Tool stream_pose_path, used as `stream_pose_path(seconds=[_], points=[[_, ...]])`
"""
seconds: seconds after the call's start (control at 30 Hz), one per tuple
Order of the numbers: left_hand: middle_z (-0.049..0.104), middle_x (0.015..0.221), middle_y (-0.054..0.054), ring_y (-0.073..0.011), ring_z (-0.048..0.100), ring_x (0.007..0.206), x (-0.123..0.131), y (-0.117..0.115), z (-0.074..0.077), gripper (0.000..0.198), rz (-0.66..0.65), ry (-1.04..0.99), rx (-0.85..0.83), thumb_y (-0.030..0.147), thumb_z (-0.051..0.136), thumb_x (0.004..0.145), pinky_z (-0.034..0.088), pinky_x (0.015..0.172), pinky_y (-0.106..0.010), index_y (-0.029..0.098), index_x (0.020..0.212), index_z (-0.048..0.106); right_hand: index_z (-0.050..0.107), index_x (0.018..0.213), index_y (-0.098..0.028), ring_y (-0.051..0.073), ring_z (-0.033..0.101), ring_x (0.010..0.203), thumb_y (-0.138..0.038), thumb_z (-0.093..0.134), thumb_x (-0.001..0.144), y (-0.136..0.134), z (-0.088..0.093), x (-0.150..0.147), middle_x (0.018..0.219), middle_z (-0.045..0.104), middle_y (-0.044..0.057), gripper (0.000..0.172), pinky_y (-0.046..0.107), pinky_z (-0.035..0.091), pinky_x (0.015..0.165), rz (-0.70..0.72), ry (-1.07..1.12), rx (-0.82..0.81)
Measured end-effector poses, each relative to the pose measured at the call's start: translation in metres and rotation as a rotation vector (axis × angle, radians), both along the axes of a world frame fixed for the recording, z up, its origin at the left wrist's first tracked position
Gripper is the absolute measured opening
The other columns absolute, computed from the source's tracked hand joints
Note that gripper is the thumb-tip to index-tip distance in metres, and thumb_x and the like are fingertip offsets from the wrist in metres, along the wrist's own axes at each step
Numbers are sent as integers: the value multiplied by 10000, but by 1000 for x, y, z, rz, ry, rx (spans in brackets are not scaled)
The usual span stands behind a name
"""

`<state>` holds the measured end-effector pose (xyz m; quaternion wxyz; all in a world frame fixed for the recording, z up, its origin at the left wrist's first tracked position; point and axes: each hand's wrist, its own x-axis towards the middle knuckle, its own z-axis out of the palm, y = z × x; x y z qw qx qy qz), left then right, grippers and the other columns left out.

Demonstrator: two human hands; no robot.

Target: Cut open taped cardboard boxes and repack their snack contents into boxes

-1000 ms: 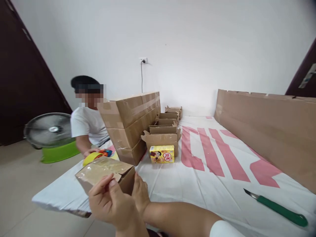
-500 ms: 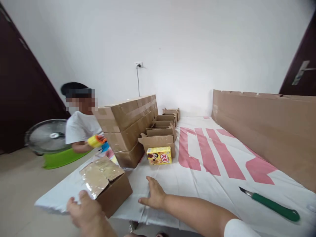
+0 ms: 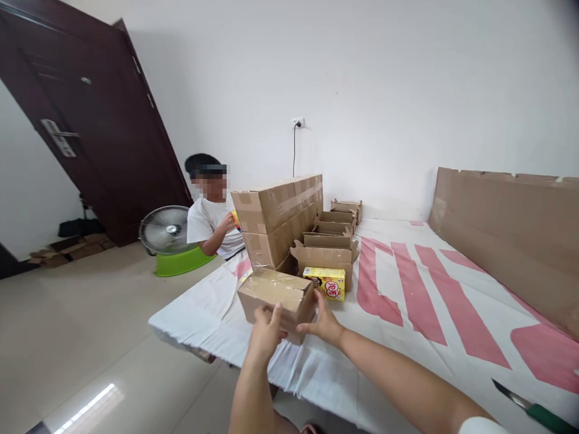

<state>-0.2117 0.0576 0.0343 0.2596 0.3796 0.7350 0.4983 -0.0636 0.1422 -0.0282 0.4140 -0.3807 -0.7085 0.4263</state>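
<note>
A taped cardboard box (image 3: 274, 288) is between my two hands near the table's front left edge, its closed top facing up. My left hand (image 3: 266, 325) grips the near side, thumb up against the face. At the box's right end, my right hand (image 3: 324, 319) presses with curled fingers and thumb. Just behind my right hand stands a yellow printed carton (image 3: 332, 284), partly covered by the box. A stack of sealed cardboard boxes (image 3: 280, 211) rises behind the held box. Whether the box's underside touches the table is hidden.
Several open cardboard boxes (image 3: 332, 256) line up beside the stack. A green-handled knife (image 3: 543, 416) lies at the lower right with its blade bare. A tall cardboard panel (image 3: 502, 235) borders the right side. Across the table sits a person (image 3: 212, 223) near a fan (image 3: 169, 229).
My hands have closed in on the box from both sides, and it is now turned and nearer the stack and yellow carton. The view has swung left.
</note>
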Motion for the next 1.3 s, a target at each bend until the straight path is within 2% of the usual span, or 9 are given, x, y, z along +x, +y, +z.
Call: stream_pose_path(seconds=[0.1,0.2,0.37,0.57,0.77,0.9,1.0,1.1,1.3], points=[[709,742,-95,-209,651,459,20,3,2,543,-180,-73,-45,681,437,813,511,479,-324,175,971,555,131,1494,-127,363,168,1438,-520,870,423,-4,6,45,1533,213,226,1359,524,141,1172,-104,-14,57],[642,594,-36,-192,620,461,17,5,9,497,-224,-66,-30,653,396,834,485,486,-299,191,758,566,133,1501,-167,351,275,1399,-509,839,501,-19,11,93,1498,299,197,1271,521,208,1152,-139,-18,105],[647,689,-45,-218,638,628,8,8,21,462,-236,-24,31,623,420,815,486,584,-322,189,777,572,120,1513,-246,323,387,1338,-519,779,634,-63,13,188,1495,335,165,1132,489,319,1100,-131,12,115],[685,1153,-89,-272,636,1046,116,11,7,568,-808,-169,96,649,528,771,533,774,-350,216,1124,631,29,1527,-251,314,325,1391,-649,734,651,-133,15,305,1540,284,164,1193,487,285,1132,-179,-86,74],[596,1288,-141,-277,565,1174,195,9,-23,618,-1045,-146,185,609,454,865,456,970,-422,185,1312,504,257,1490,-196,341,360,1374,-726,668,662,-184,13,395,1503,369,188,1065,517,301,1126,-381,-351,53],[589,1256,-138,-250,602,1066,200,8,-18,506,-1006,-4,305,503,458,906,477,922,-423,206,1314,485,538,1311,-167,340,482,1279,-681,541,789,-196,2,429,1366,542,182,733,498,369,1088,-535,-551,65],[614,1118,-102,-249,584,1040,198,3,-3,315,-933,149,445,443,477,907,479,888,-412,226,1103,594,643,1184,-164,332,560,1180,-521,473,867,-198,-11,440,1232,639,165,506,499,406,1047,-687,-741,67],[597,1015,-74,-256,560,1027,202,-4,6,205,-899,258,516,420,551,866,454,910,-425,232,907,622,656,1173,-181,304,613,1048,-371,479,860,-199,-22,441,1094,682,135,407,466,459,966,-677,-882,102],[536,1208,-122,-306,503,1189,216,-2,-3,226,-902,2,420,418,667,747,378,1018,-480,206,807,617,601,1172,-184,279,615,1023,-312,455,847,-193,-26,443,1084,647,129,378,425,481,927,-745,-864,114]])
